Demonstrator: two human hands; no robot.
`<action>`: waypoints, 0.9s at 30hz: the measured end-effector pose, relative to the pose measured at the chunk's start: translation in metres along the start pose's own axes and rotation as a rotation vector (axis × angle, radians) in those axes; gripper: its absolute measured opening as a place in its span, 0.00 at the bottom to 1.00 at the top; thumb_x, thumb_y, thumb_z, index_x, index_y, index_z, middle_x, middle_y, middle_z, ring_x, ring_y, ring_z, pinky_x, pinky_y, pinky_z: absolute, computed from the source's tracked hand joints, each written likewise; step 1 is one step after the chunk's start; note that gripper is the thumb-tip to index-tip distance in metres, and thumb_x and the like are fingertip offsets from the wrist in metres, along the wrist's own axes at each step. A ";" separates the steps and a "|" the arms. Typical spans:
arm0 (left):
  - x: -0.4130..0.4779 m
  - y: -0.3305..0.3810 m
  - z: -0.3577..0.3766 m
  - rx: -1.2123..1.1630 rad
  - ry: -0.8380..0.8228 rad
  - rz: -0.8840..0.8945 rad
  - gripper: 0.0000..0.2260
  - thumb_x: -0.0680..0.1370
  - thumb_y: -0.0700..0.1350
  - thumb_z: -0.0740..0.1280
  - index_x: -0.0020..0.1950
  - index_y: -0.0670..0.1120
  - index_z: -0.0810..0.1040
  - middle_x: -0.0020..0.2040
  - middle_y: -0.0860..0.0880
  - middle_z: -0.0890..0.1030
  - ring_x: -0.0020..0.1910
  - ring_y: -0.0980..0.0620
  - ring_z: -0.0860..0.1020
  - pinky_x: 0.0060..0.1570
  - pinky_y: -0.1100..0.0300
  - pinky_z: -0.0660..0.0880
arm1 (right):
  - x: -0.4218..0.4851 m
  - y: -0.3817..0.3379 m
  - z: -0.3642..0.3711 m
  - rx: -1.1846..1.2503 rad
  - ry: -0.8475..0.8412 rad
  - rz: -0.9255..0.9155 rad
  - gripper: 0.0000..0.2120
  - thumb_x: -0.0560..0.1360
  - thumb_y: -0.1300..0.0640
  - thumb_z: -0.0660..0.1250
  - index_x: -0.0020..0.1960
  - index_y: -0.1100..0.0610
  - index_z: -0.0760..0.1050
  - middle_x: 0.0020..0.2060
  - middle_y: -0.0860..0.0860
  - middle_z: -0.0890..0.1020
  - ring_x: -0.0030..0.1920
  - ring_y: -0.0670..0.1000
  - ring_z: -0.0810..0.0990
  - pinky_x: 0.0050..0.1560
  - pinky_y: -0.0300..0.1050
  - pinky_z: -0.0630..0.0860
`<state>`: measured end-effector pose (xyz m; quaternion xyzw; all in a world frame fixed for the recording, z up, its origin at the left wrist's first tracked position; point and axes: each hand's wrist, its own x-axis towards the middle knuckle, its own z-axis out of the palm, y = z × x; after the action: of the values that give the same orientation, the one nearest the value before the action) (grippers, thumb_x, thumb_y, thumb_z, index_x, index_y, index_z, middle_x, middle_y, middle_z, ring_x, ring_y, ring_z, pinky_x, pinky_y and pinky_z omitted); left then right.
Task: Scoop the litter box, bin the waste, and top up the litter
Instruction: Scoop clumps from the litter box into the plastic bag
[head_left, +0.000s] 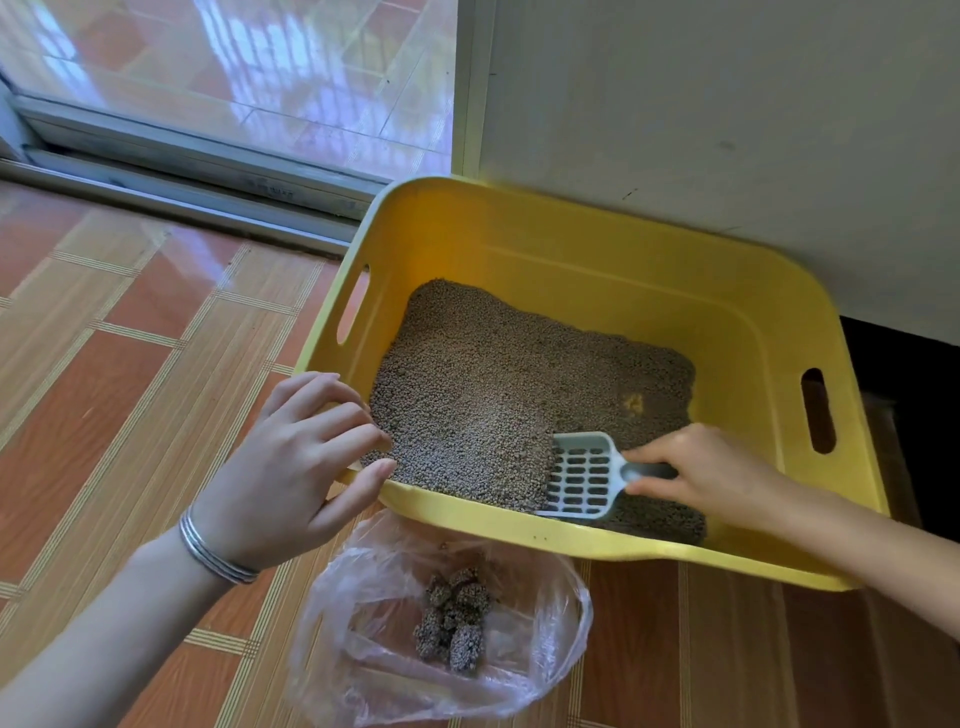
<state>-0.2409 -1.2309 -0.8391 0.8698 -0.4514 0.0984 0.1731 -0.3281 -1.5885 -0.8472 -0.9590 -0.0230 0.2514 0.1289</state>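
Note:
A yellow litter box (613, 260) sits on the floor against the wall, holding grey litter (467, 395) heaped toward its left side. My right hand (711, 467) grips the handle of a pale slotted scoop (584, 475), whose blade lies in the litter near the front wall. My left hand (291, 467) holds the box's front left corner, thumb outside the rim and fingers over the edge. In front of the box an open clear plastic bag (363, 623) lies on the floor with several dark waste clumps (457, 618) inside.
The floor is orange and striped tile (130, 389). A sliding glass door with a metal track (208, 156) runs along the far left. A pale wall (727, 104) stands right behind the box, with a dark gap at the right.

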 end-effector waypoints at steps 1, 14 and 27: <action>0.000 0.000 0.000 0.001 0.001 -0.004 0.18 0.78 0.52 0.57 0.42 0.45 0.83 0.40 0.51 0.81 0.48 0.45 0.78 0.57 0.46 0.69 | 0.008 -0.007 0.004 0.012 0.009 -0.032 0.13 0.74 0.46 0.67 0.55 0.50 0.80 0.45 0.48 0.85 0.41 0.47 0.82 0.44 0.49 0.78; 0.002 0.009 0.001 -0.031 0.027 -0.076 0.14 0.76 0.50 0.57 0.37 0.47 0.80 0.36 0.54 0.78 0.47 0.48 0.77 0.57 0.51 0.65 | 0.086 -0.089 0.024 0.285 0.120 -0.166 0.14 0.73 0.50 0.69 0.54 0.58 0.81 0.44 0.55 0.85 0.39 0.50 0.81 0.42 0.49 0.77; -0.001 0.002 0.000 0.019 -0.037 -0.050 0.17 0.77 0.51 0.57 0.35 0.48 0.78 0.33 0.55 0.76 0.46 0.50 0.75 0.58 0.54 0.65 | 0.085 -0.080 0.020 0.609 0.262 -0.152 0.18 0.71 0.55 0.72 0.59 0.59 0.78 0.54 0.52 0.82 0.50 0.44 0.80 0.52 0.38 0.76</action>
<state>-0.2428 -1.2309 -0.8393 0.8841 -0.4318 0.0823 0.1588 -0.2619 -1.4971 -0.8833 -0.8961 -0.0013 0.1110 0.4297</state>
